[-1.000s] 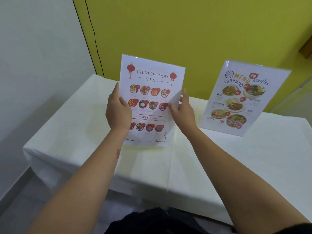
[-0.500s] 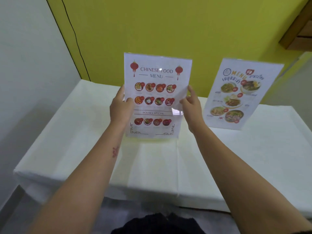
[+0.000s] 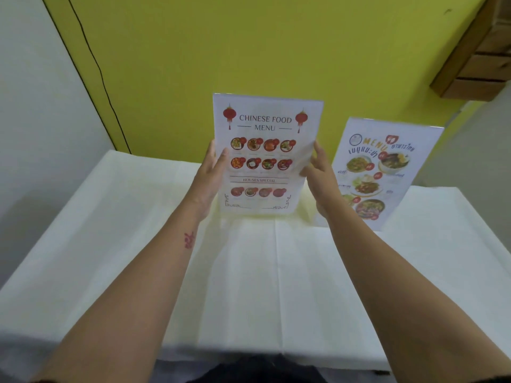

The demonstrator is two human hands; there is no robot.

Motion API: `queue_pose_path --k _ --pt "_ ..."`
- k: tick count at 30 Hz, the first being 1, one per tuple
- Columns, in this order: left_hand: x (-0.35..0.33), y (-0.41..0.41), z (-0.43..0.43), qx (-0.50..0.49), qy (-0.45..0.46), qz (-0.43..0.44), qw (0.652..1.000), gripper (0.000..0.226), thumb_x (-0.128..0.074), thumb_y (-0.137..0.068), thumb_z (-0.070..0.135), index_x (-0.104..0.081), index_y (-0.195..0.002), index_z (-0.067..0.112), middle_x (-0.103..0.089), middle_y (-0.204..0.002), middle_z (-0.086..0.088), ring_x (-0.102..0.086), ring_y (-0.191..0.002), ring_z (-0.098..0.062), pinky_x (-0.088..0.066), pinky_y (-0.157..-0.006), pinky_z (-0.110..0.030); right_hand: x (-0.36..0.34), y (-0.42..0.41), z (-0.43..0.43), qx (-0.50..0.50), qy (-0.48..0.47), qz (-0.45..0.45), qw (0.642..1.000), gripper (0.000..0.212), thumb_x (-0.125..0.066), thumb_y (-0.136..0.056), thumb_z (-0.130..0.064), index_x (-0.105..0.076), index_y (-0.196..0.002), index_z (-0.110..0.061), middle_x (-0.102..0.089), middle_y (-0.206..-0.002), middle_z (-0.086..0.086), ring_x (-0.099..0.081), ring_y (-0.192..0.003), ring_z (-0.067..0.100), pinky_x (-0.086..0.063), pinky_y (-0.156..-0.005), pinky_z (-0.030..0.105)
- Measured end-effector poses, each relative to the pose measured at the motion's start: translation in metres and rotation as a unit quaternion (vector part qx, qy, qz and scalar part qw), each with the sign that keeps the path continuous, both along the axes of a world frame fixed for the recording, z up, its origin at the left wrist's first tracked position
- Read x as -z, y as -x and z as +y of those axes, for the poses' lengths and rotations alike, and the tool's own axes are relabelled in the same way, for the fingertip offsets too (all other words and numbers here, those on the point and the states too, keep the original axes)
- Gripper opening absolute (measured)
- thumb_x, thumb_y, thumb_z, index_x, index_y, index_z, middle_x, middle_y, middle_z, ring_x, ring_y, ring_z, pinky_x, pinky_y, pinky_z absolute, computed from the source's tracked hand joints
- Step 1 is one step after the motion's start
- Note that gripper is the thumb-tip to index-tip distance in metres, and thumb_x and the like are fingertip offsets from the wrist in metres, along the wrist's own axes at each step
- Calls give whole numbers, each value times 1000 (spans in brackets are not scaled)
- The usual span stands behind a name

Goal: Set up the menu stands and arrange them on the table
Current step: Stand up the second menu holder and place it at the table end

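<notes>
A Chinese food menu stand (image 3: pixel 265 156), a clear upright holder with a white printed sheet, stands near the middle back of the table. My left hand (image 3: pixel 208 178) grips its left edge and my right hand (image 3: pixel 320 175) grips its right edge, thumbs on the front face. Its bottom edge sits at or just above the tablecloth; contact cannot be told. To the right, a second menu stand (image 3: pixel 384 172) with Thai lettering and food pictures stands upright on the table, tilted slightly and untouched.
The table (image 3: pixel 110 244) has a white cloth and sits against a yellow wall (image 3: pixel 249 51). A white wall runs along the left. A wooden shelf (image 3: pixel 481 51) juts out at the upper right. A black cable hangs down the wall at the left.
Both hands have carried the Chinese menu stand rightward and farther back, closer to the Thai menu stand. The Thai stand has stayed put; the camera has shifted.
</notes>
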State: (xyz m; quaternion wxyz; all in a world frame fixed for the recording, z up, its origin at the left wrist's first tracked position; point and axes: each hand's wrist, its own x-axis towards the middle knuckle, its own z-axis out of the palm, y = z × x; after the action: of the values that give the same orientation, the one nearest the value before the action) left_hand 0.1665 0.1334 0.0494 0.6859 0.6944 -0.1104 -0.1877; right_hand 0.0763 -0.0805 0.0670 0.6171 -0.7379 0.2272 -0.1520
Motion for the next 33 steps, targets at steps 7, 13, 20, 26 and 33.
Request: queue_pose_path --k 7,13,20,26,33 --pt "15 -7 -14 12 -12 16 1000 74 -45 -97 60 -7 -159 44 -21 -165 15 -25 -148 -5 -21 -114 -35 18 -1 -17 -13 -6 57 998 93 -44 -73 -6 -20 -153 -46 -39 -158 -9 -39 -143 20 -35 -115 48" --pt "17 -15 -14 36 -48 21 998 69 -39 -102 55 -2 -160 43 -21 -164 17 -22 -150 -7 -22 -110 -29 43 -10 -20 -22 17 92 995 88 -49 -76 -21 -15 -152 -49 -46 -151 -11 -51 -130 21 -45 -107 51" --pt "23 -14 -15 64 -32 42 997 76 -39 -97 63 4 -157 49 -17 -165 20 -23 -150 -8 -18 -117 -37 33 -6 -9 -3 49 116 992 84 -46 -86 -11 -10 -156 -42 -56 -132 -4 -57 -106 23 -50 -97 44" --pt "20 -11 -23 91 -29 44 994 74 -39 -99 60 5 -157 48 -21 -163 21 -27 -148 -7 -24 -112 -33 26 0 -14 6 71 111 991 82 -45 -92 -5 -5 -159 -29 -48 -119 -8 -48 -97 18 -41 -85 32" --pt "20 -15 -28 72 -50 46 995 72 -35 -102 58 12 -155 49 -15 -166 19 -18 -152 -10 -16 -117 -38 31 3 -10 3 105 115 988 80 -49 -93 -13 -4 -158 -28 -54 -120 -6 -53 -94 21 -42 -72 29"
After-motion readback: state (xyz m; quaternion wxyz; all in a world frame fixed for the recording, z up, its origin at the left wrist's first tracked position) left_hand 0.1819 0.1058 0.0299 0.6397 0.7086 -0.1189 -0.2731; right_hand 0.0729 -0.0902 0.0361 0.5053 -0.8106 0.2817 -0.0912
